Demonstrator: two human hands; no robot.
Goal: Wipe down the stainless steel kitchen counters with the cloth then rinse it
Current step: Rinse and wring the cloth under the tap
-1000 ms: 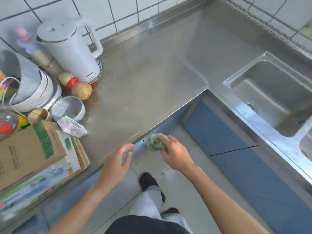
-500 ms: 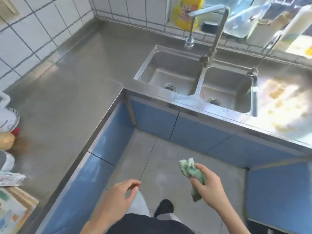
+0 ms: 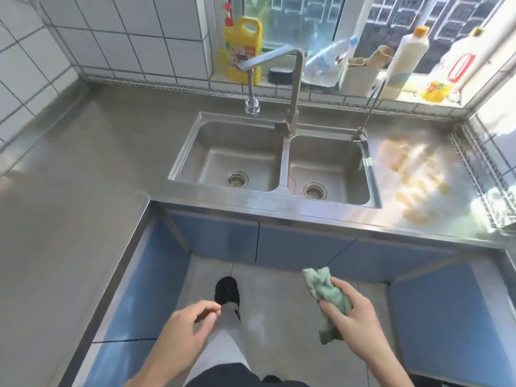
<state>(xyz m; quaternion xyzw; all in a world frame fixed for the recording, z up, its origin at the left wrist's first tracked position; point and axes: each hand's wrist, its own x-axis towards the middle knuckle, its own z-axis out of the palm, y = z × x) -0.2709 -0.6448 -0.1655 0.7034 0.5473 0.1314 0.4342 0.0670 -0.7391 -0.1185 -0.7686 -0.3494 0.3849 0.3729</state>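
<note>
- right hand (image 3: 352, 322) grips the green cloth (image 3: 326, 297), fingers curled round its middle; cloth bunched, one end sticking up past the thumb, the other hanging below the palm
- left hand (image 3: 184, 328) holds nothing, fingers loosely curled, thumb near the forefinger tip, in the air above the floor
- cloth is in the air over the grey floor (image 3: 276, 303), short of the counter front, below and in line with the right basin
- steel counter (image 3: 69, 205) runs in an L: long stretch on the left, sink section across the far side
- double sink (image 3: 282, 196) set in the far section, two basins, each with a drain; tall faucet (image 3: 293, 88) rises behind the divider, spout swung over the left basin
- sun glare patch on the counter right of the sink
- windowsill behind: yellow jug (image 3: 244, 48), clear plastic bag (image 3: 326, 65), white bottle (image 3: 405, 62), other containers further right
- blue cabinet fronts (image 3: 296, 250) under the counter edge
- one black shoe (image 3: 226, 289) and grey trouser leg forward on the floor, between the two hands
- nothing stands between cloth and sink apart from the counter's front edge
</note>
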